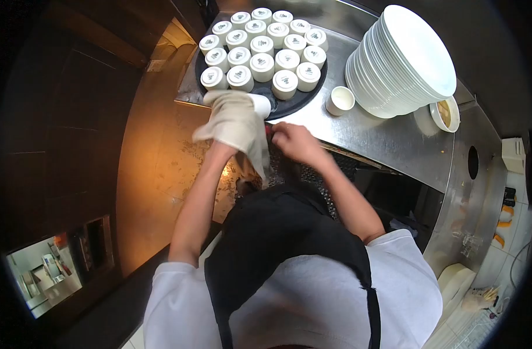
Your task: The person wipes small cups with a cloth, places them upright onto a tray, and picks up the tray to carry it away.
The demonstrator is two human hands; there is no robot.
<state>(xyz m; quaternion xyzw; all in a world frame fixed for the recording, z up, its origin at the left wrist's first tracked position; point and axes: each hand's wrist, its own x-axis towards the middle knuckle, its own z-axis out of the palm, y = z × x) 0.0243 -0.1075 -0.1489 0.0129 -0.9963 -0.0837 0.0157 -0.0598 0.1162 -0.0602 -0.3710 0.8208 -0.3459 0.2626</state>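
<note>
A beige cloth (234, 119) covers most of my left hand (222, 150), which grips a white cup (261, 106) through it; the fingers are hidden. That cup lies tilted at the near edge of a round black tray (292, 106). Several upside-down white cups (262, 67) with dark marks on their bases stand in rows on the tray. To the right of the cloth, my right hand (299, 143) has its fingers curled closed at the counter's edge. A small red thing (269, 129) shows at its fingertips, too blurred to name.
On the steel counter (368, 136), an upright white cup (340, 100) stands between the tray and a tall stack of white plates (394, 64). A small bowl (446, 114) with brownish contents sits behind the stack's right side. A round hole (473, 162) opens in the steel surface farther right.
</note>
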